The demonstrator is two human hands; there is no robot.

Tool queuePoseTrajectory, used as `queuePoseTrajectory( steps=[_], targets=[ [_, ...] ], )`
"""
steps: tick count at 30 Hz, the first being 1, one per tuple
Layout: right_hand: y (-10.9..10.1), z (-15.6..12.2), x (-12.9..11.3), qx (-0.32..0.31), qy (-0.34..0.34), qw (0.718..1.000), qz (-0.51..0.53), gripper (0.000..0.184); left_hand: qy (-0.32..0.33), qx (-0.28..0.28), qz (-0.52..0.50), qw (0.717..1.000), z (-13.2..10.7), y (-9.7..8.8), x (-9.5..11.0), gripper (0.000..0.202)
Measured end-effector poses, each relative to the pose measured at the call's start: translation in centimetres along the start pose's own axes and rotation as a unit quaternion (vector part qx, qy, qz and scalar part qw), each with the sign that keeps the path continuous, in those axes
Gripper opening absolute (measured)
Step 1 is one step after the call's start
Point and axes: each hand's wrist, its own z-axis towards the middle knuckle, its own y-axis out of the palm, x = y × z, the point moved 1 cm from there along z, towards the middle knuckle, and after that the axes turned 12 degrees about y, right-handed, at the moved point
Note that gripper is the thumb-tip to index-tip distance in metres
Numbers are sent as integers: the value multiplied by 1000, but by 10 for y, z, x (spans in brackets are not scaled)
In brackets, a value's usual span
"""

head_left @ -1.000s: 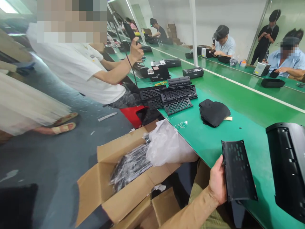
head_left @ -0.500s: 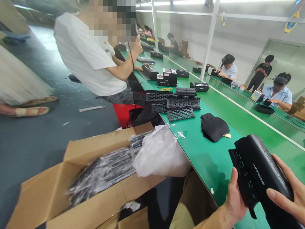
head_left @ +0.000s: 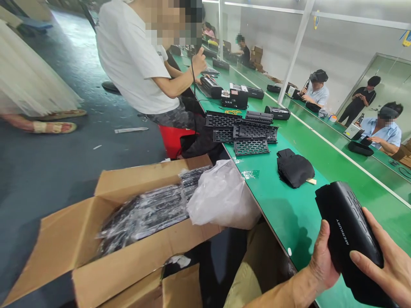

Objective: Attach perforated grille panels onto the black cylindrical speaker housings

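Note:
A black, rounded speaker housing [head_left: 345,226] with white MERKURY lettering is tilted above the near right end of the bench. My left hand [head_left: 321,259] presses against its left side, thumb pointing up and fingers hidden behind it. From the right, my right hand [head_left: 383,256] wraps around it, with the thumb across the front and a finger along the slotted side. A pile of black cloth pieces [head_left: 294,167] lies beyond the housing on the bench. Farther back are stacked black slotted panels [head_left: 248,132].
Left of the green bench [head_left: 272,201] stands an open cardboard box [head_left: 128,273] of plastic-wrapped black parts, with a white plastic bag [head_left: 224,196] over its edge. A co-worker in a white shirt [head_left: 128,47] sits farther along. Other people work across the bench.
The slotted panel that stuck out at the housing's left side no longer shows apart from it. Both hands keep their hold. The whole view has shifted slightly.

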Motion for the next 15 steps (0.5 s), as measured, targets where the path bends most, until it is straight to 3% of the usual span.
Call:
queuePoseTrajectory(
  steps=[8, 13, 15],
  targets=[
    [15, 2, 12, -16, 17, 1000, -16, 97, -43, 36, 4, 998, 1, -8, -11, 92],
    [-2, 1, 8, -80, 31, 996, 25, 95, 13, 53, 0, 999, 4, 6, -7, 78],
    [-4, -13, 9, -25, 17, 996, 81, 93, 36, 59, 6, 998, 8, 13, 1, 75]
  ],
)
